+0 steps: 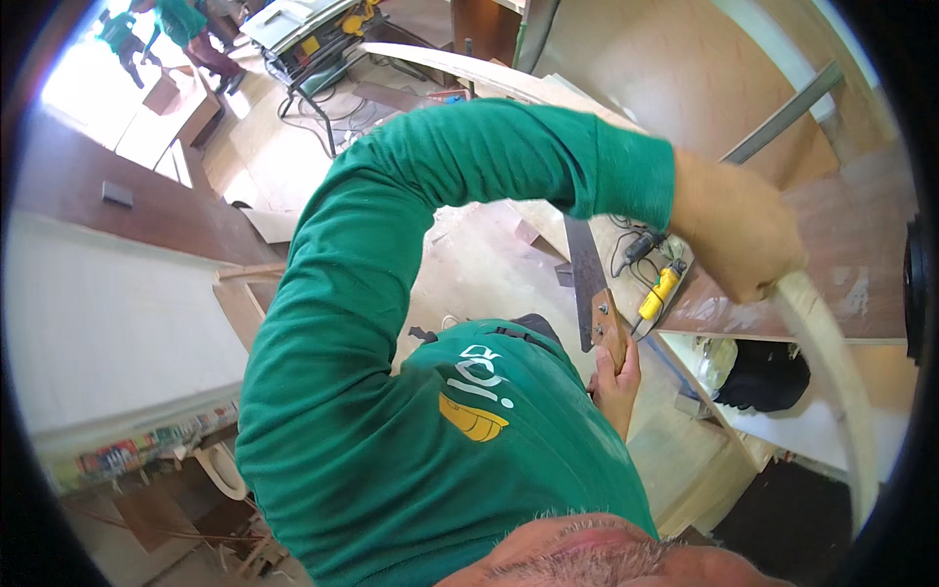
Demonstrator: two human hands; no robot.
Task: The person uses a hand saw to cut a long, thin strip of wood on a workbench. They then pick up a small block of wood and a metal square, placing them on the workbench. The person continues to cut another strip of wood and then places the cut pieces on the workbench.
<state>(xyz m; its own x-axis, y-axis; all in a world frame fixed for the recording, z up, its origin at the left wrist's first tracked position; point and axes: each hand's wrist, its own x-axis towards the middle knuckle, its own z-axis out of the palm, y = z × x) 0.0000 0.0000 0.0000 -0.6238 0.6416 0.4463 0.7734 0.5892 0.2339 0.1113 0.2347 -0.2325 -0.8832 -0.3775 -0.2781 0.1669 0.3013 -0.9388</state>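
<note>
My left arm, in a green sleeve, reaches across in front of me to the right. The left hand [748, 230] is closed, fingers wrapped round one end of a pale, narrow strip [836, 362], which curves down along the right side of the picture. Lower, by my body, my right hand [614, 389] grips the wooden handle of a handsaw [588, 269]. The saw's dark blade points up and away from me, its tip hidden behind the left sleeve. Close to the blade lies a yellow corded power tool [661, 291].
A wood-faced worktop [724, 298] is at the right, with a black bag [768, 375] on a shelf beneath. A table saw [298, 44] stands far off; two people [176, 24] are at the upper left. Cords and offcuts lie on the floor. Long panels [117, 313] flank my left.
</note>
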